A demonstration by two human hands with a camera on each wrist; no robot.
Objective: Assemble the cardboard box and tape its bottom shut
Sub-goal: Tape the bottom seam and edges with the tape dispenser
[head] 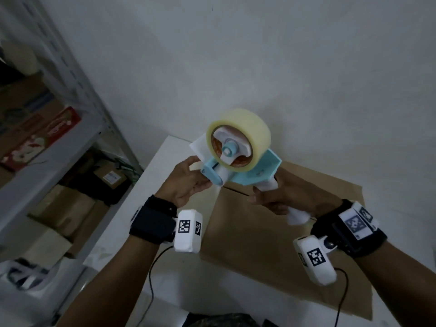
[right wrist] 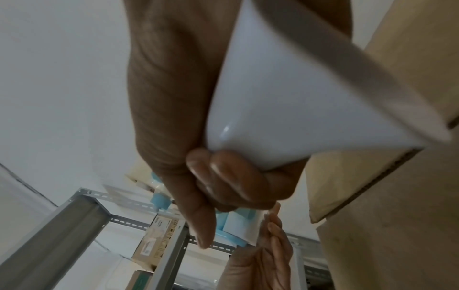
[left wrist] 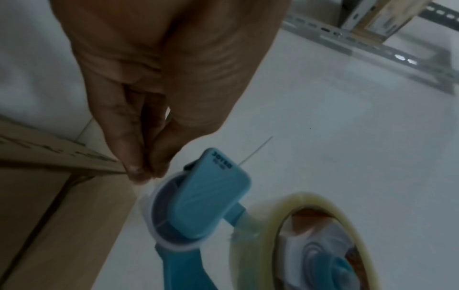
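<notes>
A tape dispenser (head: 250,171) with a blue body, a white handle and a roll of clear tape (head: 238,140) is held in the air above the brown cardboard box (head: 271,232). My right hand (head: 266,197) grips the white handle (right wrist: 285,98), fingers (right wrist: 231,180) curled round it. At the dispenser's front roller, my left hand (head: 207,182) pinches the free tape end between thumb and fingertips (left wrist: 134,168), beside the blue guard (left wrist: 213,192). The box (left wrist: 49,206) lies on the white table with a flap seam showing.
The white table (head: 153,185) stands against a white wall. A grey metal shelf rack (head: 70,128) with cartons and a red pack fills the left side. Black cables (head: 151,279) hang from both wrist cameras over the table's near edge.
</notes>
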